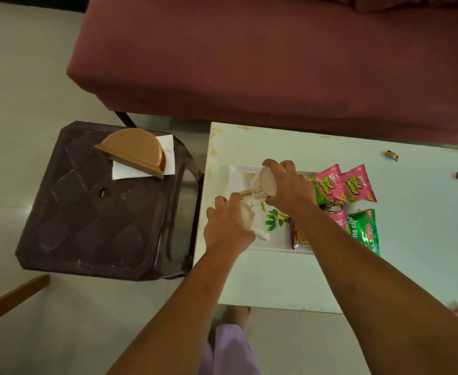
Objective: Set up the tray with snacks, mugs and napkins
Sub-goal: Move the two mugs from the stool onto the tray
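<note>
Body as the head view shows it: left forearm (184,307) and right forearm (371,266) come in from the bottom edge, both bare for the whole length in frame. Left hand (229,230) and right hand (290,185) are bare too (fingertips mostly hidden, nails not readable). Low centre, between the arms: one trouser leg (230,347), pale lilac, loose soft cloth with long lengthwise folds. The hem ends just above a bare foot (239,313), of which only the toes and front part show.
</note>
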